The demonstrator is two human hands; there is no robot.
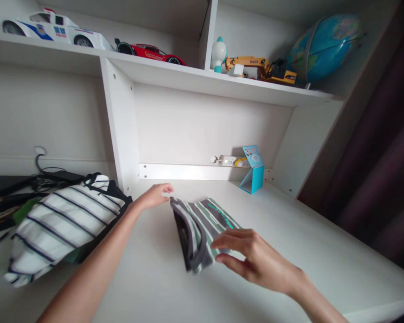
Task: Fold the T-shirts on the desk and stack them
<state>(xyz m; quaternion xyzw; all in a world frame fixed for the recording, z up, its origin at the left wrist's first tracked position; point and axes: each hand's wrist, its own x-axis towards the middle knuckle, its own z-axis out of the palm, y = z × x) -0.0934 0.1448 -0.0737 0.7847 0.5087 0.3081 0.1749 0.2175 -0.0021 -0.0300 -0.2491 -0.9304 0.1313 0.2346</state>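
Observation:
A small folded garment [202, 226], grey with green and white stripes, lies on the white desk [289, 251] in the middle. My left hand [156, 195] pinches its far left corner. My right hand [252, 260] grips its near right edge between thumb and fingers. The garment's left side is folded over and lifted a little off the desk.
A pile of white clothing with black stripes [62, 222] sits at the left, with dark cables [43, 177] behind it. A blue card stand [253, 172] stands at the back. The shelf above holds toy cars [57, 29], a toy excavator [259, 67] and a globe [325, 45].

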